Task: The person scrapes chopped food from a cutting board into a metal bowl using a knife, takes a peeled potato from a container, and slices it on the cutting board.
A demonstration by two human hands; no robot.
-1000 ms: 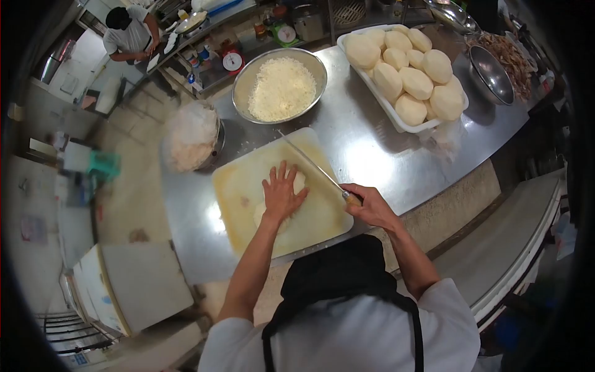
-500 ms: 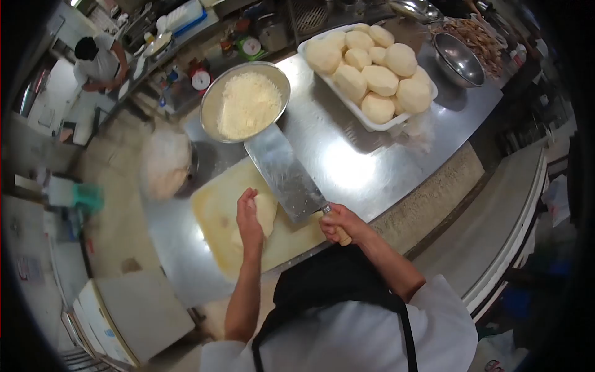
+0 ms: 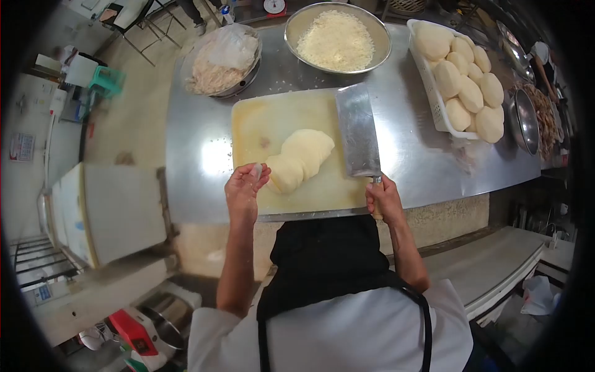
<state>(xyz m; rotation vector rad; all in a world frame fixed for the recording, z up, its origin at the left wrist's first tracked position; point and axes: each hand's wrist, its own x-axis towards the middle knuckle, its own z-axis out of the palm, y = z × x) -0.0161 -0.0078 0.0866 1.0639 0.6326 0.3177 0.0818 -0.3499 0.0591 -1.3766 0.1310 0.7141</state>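
Observation:
Pale sliced vegetable (image 3: 300, 161), its slices overlapping in a slanting row, lies on the yellowed cutting board (image 3: 254, 115). Just left of its lower end, my left hand (image 3: 245, 186) is raised at the board's edge, fingers curled around a small, pale translucent piece (image 3: 257, 170). My right hand (image 3: 385, 197) grips the wooden handle of a wide cleaver (image 3: 359, 130). The blade, broad face up, is over the right part of the board, apart from the slices.
A steel bowl (image 3: 382, 49) of shredded food stands behind the board, and a bag-covered bowl (image 3: 224, 61) is at the back left. The white basket (image 3: 434, 102) of peeled vegetables is at the right, beside an empty steel bowl (image 3: 525, 121). Parts of another person (image 3: 542, 56) show far right.
The cleaver has turned broad face up. My left hand has left the vegetable and moved to its left with a small piece. The sliced row is now uncovered. The view has turned.

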